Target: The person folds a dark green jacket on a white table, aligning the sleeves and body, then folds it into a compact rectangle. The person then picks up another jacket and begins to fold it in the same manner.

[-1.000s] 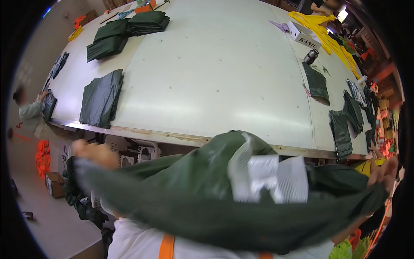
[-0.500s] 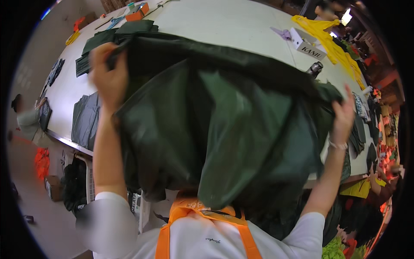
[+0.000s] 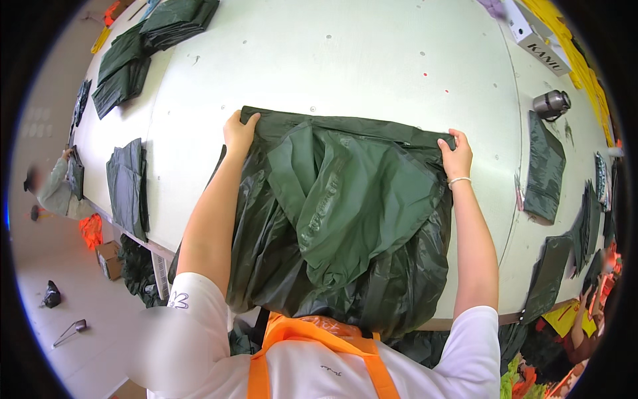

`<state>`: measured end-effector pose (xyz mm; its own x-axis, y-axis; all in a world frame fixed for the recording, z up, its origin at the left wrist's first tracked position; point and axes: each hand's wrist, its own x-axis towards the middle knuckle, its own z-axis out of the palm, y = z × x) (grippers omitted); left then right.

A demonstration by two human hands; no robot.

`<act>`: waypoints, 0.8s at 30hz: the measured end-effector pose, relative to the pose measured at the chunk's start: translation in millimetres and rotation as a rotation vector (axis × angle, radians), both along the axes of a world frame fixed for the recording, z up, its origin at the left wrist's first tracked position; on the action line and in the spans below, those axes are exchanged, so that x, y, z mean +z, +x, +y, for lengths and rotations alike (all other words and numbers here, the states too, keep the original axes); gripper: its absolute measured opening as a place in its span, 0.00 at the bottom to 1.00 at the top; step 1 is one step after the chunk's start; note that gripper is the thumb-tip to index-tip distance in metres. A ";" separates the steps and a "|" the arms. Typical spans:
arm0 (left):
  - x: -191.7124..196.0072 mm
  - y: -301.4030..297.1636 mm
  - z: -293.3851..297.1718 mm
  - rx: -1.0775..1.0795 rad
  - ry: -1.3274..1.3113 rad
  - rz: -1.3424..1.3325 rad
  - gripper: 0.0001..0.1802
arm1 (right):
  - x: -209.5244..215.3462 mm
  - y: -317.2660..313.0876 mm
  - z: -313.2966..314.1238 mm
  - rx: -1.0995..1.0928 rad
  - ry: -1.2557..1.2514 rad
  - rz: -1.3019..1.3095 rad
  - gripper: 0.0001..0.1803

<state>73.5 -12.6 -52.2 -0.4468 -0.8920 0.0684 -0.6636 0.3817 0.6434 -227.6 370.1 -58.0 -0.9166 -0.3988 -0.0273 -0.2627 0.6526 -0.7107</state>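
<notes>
A dark green, shiny waterproof garment [image 3: 359, 199] lies spread over the near part of the white table [image 3: 372, 66]. Its far edge runs almost straight between my hands, and its lower part hangs in folds over the table's near edge. A lighter green, looser piece sits bunched in its middle. My left hand [image 3: 240, 133] pinches the far left corner, thumb on top. At the far right corner, my right hand [image 3: 456, 153] grips the same edge between thumb and fingers. The undersides of both corners are hidden.
Folded dark green garments [image 3: 176, 23] and a greyish folded one [image 3: 127, 186] lie to the left. On the right are another folded piece [image 3: 546, 169], a metal flask [image 3: 551, 104], a white box [image 3: 535, 40] and yellow cloth [image 3: 585, 60]. A person [image 3: 56, 179] stands far left.
The garment was held up, blurred and billowing; now it is down on the table with its far edge drawn straight. Both hands have come lower and closer together, still holding it.
</notes>
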 end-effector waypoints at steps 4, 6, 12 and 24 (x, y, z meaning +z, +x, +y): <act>2.3 -8.5 16.8 0.037 -0.128 -0.344 0.18 | 16.9 22.6 -23.8 -0.039 0.193 0.100 0.26; 6.6 -10.1 12.4 0.026 -0.210 -0.170 0.21 | 23.3 22.2 -19.3 -0.085 0.196 0.191 0.27; 96.1 58.2 100.3 -0.329 0.714 -0.087 0.16 | 110.3 119.3 50.5 -0.067 0.015 -0.658 0.15; 66.0 103.7 230.9 -0.535 1.200 0.267 0.36 | 73.3 301.4 20.6 -0.241 -0.589 -0.903 0.13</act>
